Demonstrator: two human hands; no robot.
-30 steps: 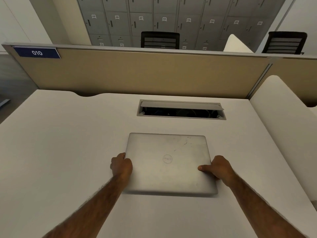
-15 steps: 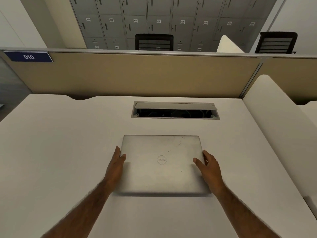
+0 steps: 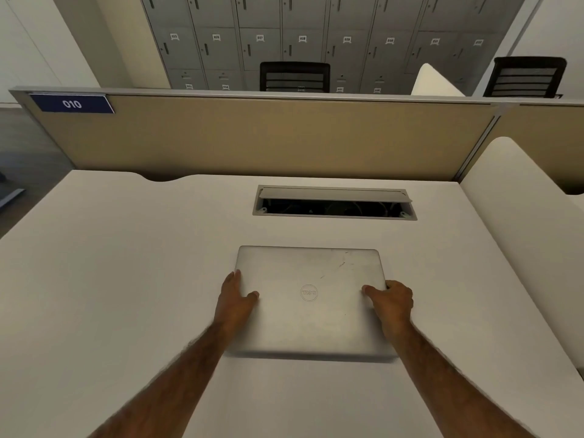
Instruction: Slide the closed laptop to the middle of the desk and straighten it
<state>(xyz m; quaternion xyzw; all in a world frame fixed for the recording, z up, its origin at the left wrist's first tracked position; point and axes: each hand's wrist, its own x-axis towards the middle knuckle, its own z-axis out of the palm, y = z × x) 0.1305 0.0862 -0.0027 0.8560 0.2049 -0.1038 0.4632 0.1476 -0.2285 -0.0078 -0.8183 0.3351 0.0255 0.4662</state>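
Observation:
A closed silver laptop lies flat on the white desk, its edges roughly parallel to the desk's front and to the cable slot behind it. My left hand lies along the laptop's left edge with the thumb on the lid. My right hand clasps the right edge, thumb on top and fingers curled over the side. Both forearms reach in from the bottom of the view.
An open cable slot with a raised flap sits in the desk just behind the laptop. A beige partition labelled 010 closes the back. A white side panel bounds the right. Black chairs and grey lockers stand beyond.
The laptop has stayed almost in place. My hands flattened half a second ago and have now closed on its sides again, the right hand curling over the edge.

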